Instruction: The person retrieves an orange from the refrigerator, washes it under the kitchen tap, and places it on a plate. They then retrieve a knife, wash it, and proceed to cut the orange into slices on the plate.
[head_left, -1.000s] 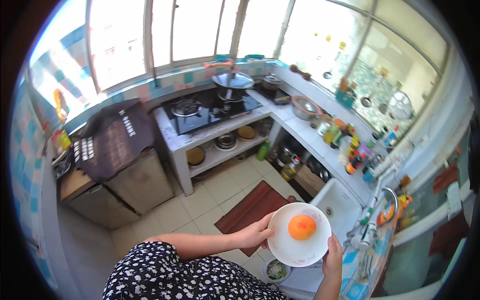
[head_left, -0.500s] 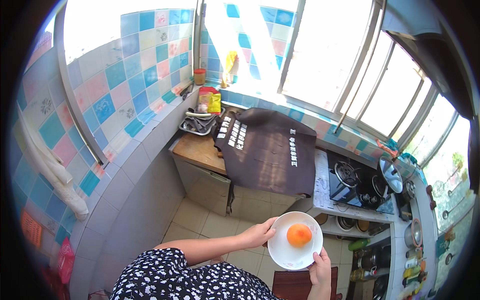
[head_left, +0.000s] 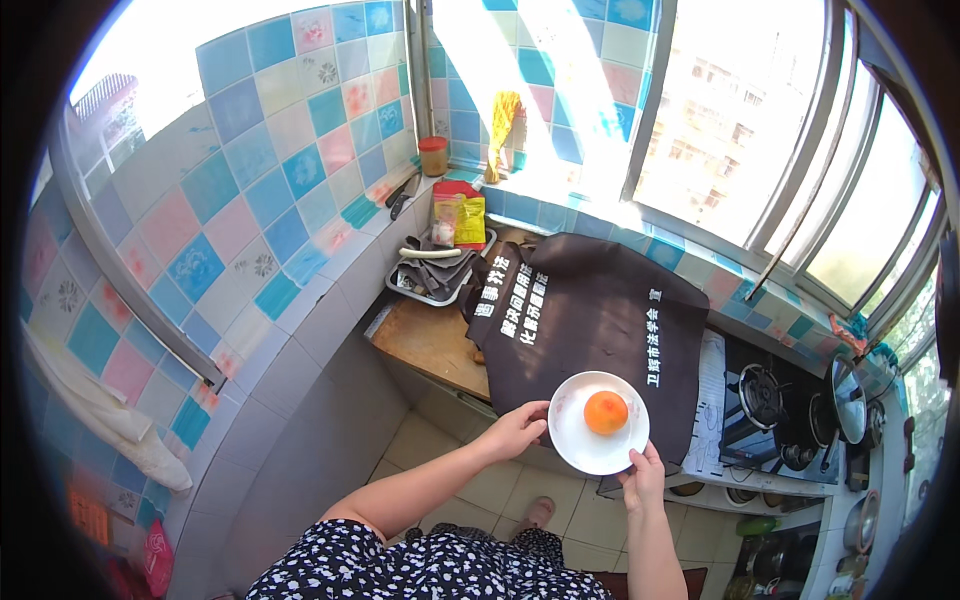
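Between my hands is a white plate [head_left: 575, 448] with a faint floral pattern, held by its rim over the near edge of a dark cloth. A round orange fruit [head_left: 606, 412], perhaps an orange, rests on it, right of the plate's middle. My left hand [head_left: 517, 430] grips the left rim, thumb on top. On the lower right rim, my right hand [head_left: 642, 476] pinches with its fingers beneath. The dark brown cloth [head_left: 600, 320], printed with white lettering, is spread across the counter and drapes over its front.
A wooden board [head_left: 430, 345] lies on the counter's left, beside a tray [head_left: 437, 296] of dark cloths and packets. To the right stands a black gas stove [head_left: 770, 410] with a glass lid [head_left: 848, 400] near it. Windows and tiled walls enclose the corner.
Both hands have carried the plate with the fruit forward, from above the floor to the cloth's near edge. The view has shifted, and a foot now shows below.
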